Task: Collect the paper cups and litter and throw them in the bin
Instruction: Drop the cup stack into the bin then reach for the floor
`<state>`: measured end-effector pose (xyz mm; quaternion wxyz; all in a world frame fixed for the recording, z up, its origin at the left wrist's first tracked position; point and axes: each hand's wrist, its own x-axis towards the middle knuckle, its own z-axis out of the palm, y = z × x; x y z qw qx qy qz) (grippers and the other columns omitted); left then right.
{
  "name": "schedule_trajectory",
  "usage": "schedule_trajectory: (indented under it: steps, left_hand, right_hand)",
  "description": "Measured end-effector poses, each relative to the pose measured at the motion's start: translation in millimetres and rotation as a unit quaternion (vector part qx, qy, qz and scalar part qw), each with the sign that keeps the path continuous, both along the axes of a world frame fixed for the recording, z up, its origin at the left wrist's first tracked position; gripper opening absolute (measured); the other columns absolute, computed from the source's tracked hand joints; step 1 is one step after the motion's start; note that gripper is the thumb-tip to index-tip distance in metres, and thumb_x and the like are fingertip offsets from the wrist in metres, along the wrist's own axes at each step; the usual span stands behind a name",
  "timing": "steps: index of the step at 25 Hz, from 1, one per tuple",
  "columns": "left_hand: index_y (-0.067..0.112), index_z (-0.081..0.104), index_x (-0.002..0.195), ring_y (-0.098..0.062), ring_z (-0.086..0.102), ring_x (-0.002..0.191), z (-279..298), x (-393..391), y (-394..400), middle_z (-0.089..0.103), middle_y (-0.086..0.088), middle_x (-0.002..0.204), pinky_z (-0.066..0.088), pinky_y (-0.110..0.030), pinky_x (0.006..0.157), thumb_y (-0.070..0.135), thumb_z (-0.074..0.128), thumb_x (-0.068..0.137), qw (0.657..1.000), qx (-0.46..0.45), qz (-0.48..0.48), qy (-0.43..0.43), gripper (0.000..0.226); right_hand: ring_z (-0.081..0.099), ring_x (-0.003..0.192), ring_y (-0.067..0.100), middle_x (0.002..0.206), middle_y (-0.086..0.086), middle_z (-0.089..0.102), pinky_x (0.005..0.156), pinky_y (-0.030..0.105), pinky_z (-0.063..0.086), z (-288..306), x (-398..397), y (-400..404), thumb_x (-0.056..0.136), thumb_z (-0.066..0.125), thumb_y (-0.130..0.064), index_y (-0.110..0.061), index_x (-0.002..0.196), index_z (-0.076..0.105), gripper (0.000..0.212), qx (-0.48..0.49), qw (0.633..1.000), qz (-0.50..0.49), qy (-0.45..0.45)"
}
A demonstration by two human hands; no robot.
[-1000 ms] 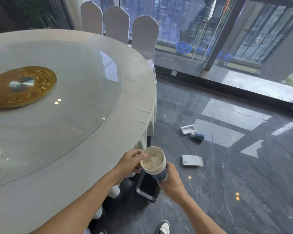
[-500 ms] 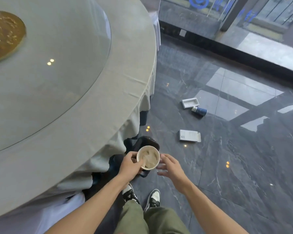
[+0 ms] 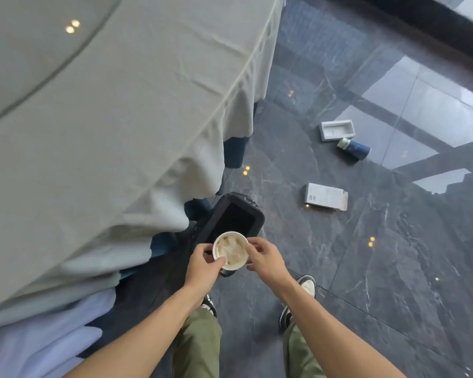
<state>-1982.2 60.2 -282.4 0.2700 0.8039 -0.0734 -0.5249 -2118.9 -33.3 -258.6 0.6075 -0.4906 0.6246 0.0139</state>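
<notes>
A white paper cup with crumpled paper inside is held upright over the near end of a black bin that stands on the floor by the table. My left hand grips the cup's left rim and side. My right hand pinches its right rim. On the dark floor further off lie a blue paper cup on its side, a white open box tray and a flat white carton.
A round table with a grey-green cloth overhangs on the left, its skirt hanging close to the bin. My two shoes stand on glossy dark stone tiles just below the cup.
The view has tilted down toward the floor and bin. The cup has come lower over the bin, and my right hand, off the cup half a second ago, now pinches its rim.
</notes>
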Motion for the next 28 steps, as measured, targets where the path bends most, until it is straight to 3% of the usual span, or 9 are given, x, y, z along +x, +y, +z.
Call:
schedule_trajectory:
  steps: [2, 5, 8, 14, 19, 25, 28]
  left_hand:
    - [0.020, 0.064, 0.115, -0.023, 0.070, 0.103, -39, -8, 1, 0.071, -0.001, 0.110, 0.057, -0.033, 0.081, 0.013, 0.076, 0.090, 0.999, 0.028, 0.025, -0.001, 0.029]
    - [0.021, 0.068, 0.113, -0.022, 0.072, 0.098, -79, -11, -2, 0.073, 0.004, 0.102, 0.060, -0.041, 0.088, 0.018, 0.075, 0.088, 0.997, 0.061, 0.037, 0.011, 0.026]
    - [0.025, 0.072, 0.114, -0.024, 0.076, 0.094, -122, -9, -4, 0.078, 0.003, 0.100, 0.063, -0.049, 0.089, 0.035, 0.068, 0.073, 0.996, 0.084, 0.020, 0.034, 0.042]
    - [0.015, 0.074, 0.105, -0.024, 0.066, 0.085, -160, 3, -16, 0.074, -0.010, 0.100, 0.057, -0.038, 0.077, 0.011, 0.058, 0.090, 0.993, 0.116, -0.013, 0.030, 0.023]
    - [0.015, 0.069, 0.099, -0.023, 0.062, 0.081, -175, 3, -14, 0.070, -0.007, 0.095, 0.057, -0.040, 0.076, 0.013, 0.060, 0.091, 0.989, 0.138, -0.043, 0.022, 0.012]
    - [0.015, 0.060, 0.088, -0.023, 0.059, 0.077, -174, 2, -21, 0.060, -0.002, 0.081, 0.039, -0.027, 0.053, 0.011, 0.058, 0.095, 0.984, 0.153, -0.092, -0.007, 0.009]
    - [0.005, 0.066, 0.103, -0.020, 0.056, 0.080, -172, 3, -19, 0.063, -0.007, 0.092, 0.043, -0.026, 0.056, 0.007, 0.054, 0.096, 0.980, 0.162, -0.112, -0.010, 0.015]
  right_hand:
    - [0.071, 0.092, 0.015, 0.097, -0.008, 0.073, 0.087, 0.044, 0.061, -51, -1, -3, 0.099, 0.057, -0.032, -0.023, 0.111, 0.070, 0.019, -0.013, 0.997, 0.065, 0.028]
    - [0.068, 0.094, 0.017, 0.104, -0.005, 0.072, 0.087, 0.042, 0.059, -101, 3, -6, 0.094, 0.052, -0.016, -0.020, 0.119, 0.066, 0.029, -0.010, 0.990, 0.117, 0.073]
    - [0.066, 0.100, 0.022, 0.113, 0.002, 0.069, 0.086, 0.040, 0.058, -144, 10, -12, 0.087, 0.049, -0.007, -0.017, 0.122, 0.063, 0.039, -0.018, 0.979, 0.162, 0.122]
    - [0.069, 0.097, 0.031, 0.110, 0.011, 0.068, 0.085, 0.047, 0.061, -207, 32, -17, 0.084, 0.051, -0.004, -0.010, 0.111, 0.065, 0.031, -0.004, 0.950, 0.257, 0.178]
    - [0.069, 0.100, 0.034, 0.113, 0.013, 0.065, 0.088, 0.047, 0.060, -221, 39, -15, 0.087, 0.051, 0.000, -0.005, 0.113, 0.065, 0.030, -0.009, 0.932, 0.301, 0.202]
    - [0.070, 0.092, 0.032, 0.101, 0.012, 0.071, 0.083, 0.045, 0.063, -229, 40, -19, 0.085, 0.052, -0.001, -0.007, 0.108, 0.066, 0.027, -0.014, 0.917, 0.339, 0.207]
    - [0.071, 0.091, 0.032, 0.101, 0.011, 0.071, 0.082, 0.045, 0.063, -232, 41, -19, 0.085, 0.053, -0.002, -0.009, 0.110, 0.069, 0.030, -0.002, 0.922, 0.333, 0.197]
